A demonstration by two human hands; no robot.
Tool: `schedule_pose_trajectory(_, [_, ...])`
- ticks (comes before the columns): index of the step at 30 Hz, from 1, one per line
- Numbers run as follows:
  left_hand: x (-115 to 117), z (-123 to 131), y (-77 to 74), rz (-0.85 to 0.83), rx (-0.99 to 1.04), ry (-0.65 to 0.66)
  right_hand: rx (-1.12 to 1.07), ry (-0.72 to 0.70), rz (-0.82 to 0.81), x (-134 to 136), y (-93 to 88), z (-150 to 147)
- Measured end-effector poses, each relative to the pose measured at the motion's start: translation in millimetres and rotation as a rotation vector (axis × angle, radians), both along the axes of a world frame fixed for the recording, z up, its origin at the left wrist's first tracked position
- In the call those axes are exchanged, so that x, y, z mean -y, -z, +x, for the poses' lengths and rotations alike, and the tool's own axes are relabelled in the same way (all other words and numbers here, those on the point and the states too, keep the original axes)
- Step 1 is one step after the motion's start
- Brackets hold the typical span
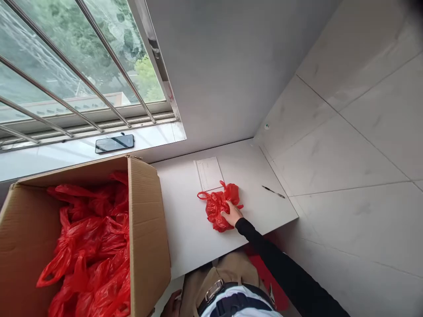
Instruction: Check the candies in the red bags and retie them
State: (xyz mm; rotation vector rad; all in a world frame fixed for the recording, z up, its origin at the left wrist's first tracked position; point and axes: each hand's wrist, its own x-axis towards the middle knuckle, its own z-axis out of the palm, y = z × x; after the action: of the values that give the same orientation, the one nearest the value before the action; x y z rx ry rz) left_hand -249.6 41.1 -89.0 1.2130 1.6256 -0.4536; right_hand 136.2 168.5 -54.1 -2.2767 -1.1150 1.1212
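A tied red plastic bag [214, 212] with knotted handles rests on the white tabletop [188, 237]. My right hand [234, 215], in a black sleeve, has its fingers closed on the right side of this bag; some fingertips are hidden in the folds. What the bag contains cannot be made out. Low at the bottom edge, beside my trousers, only part of my left hand [172, 304] shows, and its fingers are not clear. To the left stands an open cardboard box [148, 237] holding many red plastic bags [95, 246].
A white sheet of paper [209, 172] lies just behind the bag. Toward the tiled wall [337, 149] on the right is a pen [273, 192]. A phone [114, 144] sits on the ledge beneath the barred window.
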Motion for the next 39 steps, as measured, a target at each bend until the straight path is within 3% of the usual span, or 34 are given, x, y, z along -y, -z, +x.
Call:
schedule_pose_trajectory(4, [-12.0,38.5,-7.2,0.141,0.13,-0.088,0.082,-0.056,-0.021,-7.5,-7.2,21.2])
schedule_pose_trajectory(8, [-44.3,97.1,-4.4,0.276,0.285,-0.047,0.158,-0.086,-0.031,-12.9,-7.2,34.1])
schedule_pose_trajectory(13, [-88.8,174.8,1.3,0.475,0.44,0.139,0.183,-0.144,-0.006,-16.4,-9.6,43.0])
schedule_pose_trajectory(18, [-105.3,228.1,-1.9,0.601,0.547,0.388,0.223,-0.036,0.145,8.8,-31.5,58.6])
schedule_pose_trajectory(24, [-115.9,256.2,6.0,0.618,0.391,0.559,0.145,0.126,0.256,53.5,-46.0,74.0])
schedule_pose_trajectory(30, [-137.7,276.1,11.3,0.608,0.253,0.554,-0.004,0.206,0.282,63.4,-33.3,84.7])
schedule_pose_trajectory(35, [-177.8,282.1,-7.8,0.654,0.139,0.386,-0.207,0.279,0.245,49.9,-21.7,89.0])
schedule_pose_trajectory(39, [-171.8,276.1,-31.6,0.72,0.202,0.312,-0.376,0.33,0.139,35.1,-14.7,86.2])
